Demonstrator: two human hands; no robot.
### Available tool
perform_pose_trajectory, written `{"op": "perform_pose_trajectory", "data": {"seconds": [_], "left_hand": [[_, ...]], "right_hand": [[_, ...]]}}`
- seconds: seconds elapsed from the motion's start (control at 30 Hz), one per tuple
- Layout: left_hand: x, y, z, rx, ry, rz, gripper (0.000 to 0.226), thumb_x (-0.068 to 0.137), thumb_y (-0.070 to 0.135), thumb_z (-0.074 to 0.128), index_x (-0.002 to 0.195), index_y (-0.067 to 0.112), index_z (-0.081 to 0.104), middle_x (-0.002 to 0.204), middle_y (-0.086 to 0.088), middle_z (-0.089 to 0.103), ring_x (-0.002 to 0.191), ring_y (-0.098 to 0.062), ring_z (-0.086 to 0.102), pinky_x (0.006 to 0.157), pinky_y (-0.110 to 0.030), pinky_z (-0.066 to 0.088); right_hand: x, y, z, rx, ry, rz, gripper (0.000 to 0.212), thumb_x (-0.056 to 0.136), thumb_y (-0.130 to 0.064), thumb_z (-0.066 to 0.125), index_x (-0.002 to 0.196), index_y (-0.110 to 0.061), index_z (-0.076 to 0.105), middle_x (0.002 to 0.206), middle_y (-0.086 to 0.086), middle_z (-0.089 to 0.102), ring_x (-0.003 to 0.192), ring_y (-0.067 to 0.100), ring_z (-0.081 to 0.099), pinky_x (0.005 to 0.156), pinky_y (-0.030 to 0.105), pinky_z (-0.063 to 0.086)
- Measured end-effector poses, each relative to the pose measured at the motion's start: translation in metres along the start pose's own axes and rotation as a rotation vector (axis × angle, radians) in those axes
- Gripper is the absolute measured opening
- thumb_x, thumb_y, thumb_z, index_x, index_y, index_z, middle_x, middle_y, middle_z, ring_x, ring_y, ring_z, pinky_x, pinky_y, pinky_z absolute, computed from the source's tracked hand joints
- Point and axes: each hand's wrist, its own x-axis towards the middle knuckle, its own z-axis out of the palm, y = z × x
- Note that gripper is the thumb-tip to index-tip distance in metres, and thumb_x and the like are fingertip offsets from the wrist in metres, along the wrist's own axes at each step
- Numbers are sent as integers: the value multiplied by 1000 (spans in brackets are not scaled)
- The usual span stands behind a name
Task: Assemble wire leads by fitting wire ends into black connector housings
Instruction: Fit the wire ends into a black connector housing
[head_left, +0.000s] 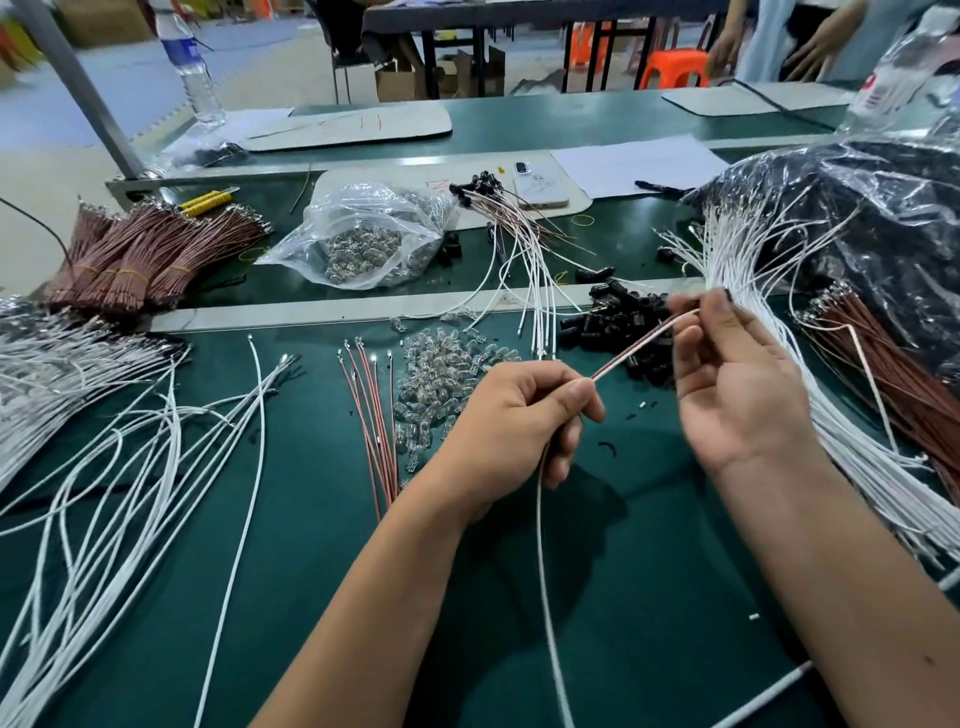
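My left hand (511, 426) grips a brown wire (631, 351) together with a white wire (543, 582) that trails down toward me. The brown wire runs up and right to my right hand (737, 395), which pinches its far end between thumb and fingertips. Just behind both hands lies a heap of black connector housings (618, 314) on the green mat. Finished leads with black housings (485, 189) lie farther back, their white and brown wires fanned out.
Loose white wires (119, 467) spread at left, several brown wires (371, 410) and clear bulbs (447, 374) in the middle. White wire bundle (769, 291) and brown bundle (893, 374) at right under a plastic bag (857, 208). A bag of bulbs (363, 234), brown bundles (145, 249), a phone (540, 182) behind.
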Motion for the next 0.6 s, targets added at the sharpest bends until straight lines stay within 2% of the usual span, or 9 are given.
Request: {"op": "perform_pose_trajectory", "data": {"seconds": [0.07, 0.13, 0.23, 0.33, 0.4, 0.43, 0.5, 0.57, 0.6], "left_hand": [[0, 0, 0, -15, 20, 9, 27, 107, 11, 50, 88, -3, 64, 55, -3, 49, 36, -12, 39, 38, -20, 32], [1, 1, 3, -89, 70, 36, 28, 106, 11, 50, 85, 2, 65, 55, -2, 48, 35, -10, 34, 38, -17, 28], [3, 2, 7, -194, 160, 77, 29, 106, 10, 50, 81, 6, 64, 54, -2, 46, 35, -8, 31, 37, -15, 25], [3, 2, 8, -172, 194, 84, 28, 105, 9, 51, 82, 3, 65, 54, -3, 45, 35, -8, 31, 35, -15, 25], [2, 2, 10, -168, 194, 84, 27, 105, 9, 51, 84, -4, 63, 53, -3, 46, 34, -8, 32, 35, -16, 26], [2, 2, 11, -175, 191, 81, 28, 105, 9, 51, 86, -9, 62, 52, -3, 47, 33, -8, 32, 35, -15, 26], [1, 4, 14, -171, 183, 68, 30, 105, 10, 51, 89, -13, 61, 52, -2, 49, 33, -8, 34, 36, -14, 26], [1, 6, 15, -145, 179, 42, 28, 106, 12, 52, 89, -6, 66, 53, -2, 51, 34, -10, 38, 37, -15, 29], [1, 7, 16, -138, 182, 25, 27, 105, 12, 52, 89, -3, 67, 54, -1, 52, 35, -11, 40, 38, -15, 30]], "right_hand": [[5, -6, -3, 81, 34, 5, 5, 93, -10, 67, 88, -8, 65, 95, 14, 72, 71, 9, 69, 63, 14, 55], [5, -4, -4, 36, -32, 51, 15, 90, -20, 68, 97, -7, 64, 97, 10, 72, 73, 8, 69, 64, 14, 55], [-7, 8, 2, -350, -279, 139, 38, 89, -42, 61, 105, -9, 68, 94, 6, 77, 71, 12, 68, 55, 22, 53], [-22, 19, 8, -658, -444, 104, 43, 93, -49, 56, 103, -13, 78, 95, 12, 76, 76, 24, 67, 65, 48, 54], [-25, 21, 10, -737, -484, 10, 33, 96, -40, 59, 100, -14, 79, 91, 14, 72, 78, 30, 61, 79, 69, 51], [-26, 21, 11, -755, -491, -23, 30, 99, -35, 60, 97, -12, 78, 86, 16, 69, 76, 31, 58, 80, 72, 49], [-23, 20, 14, -741, -467, -47, 30, 104, -29, 58, 92, -8, 75, 78, 16, 65, 69, 29, 56, 71, 63, 51], [-12, 16, 22, -619, -371, 5, 31, 108, -26, 53, 86, -11, 69, 76, 11, 71, 58, 20, 58, 55, 36, 51], [-3, 14, 28, -572, -317, 37, 31, 109, -26, 50, 86, -13, 65, 74, 8, 73, 52, 15, 57, 47, 26, 45]]}}
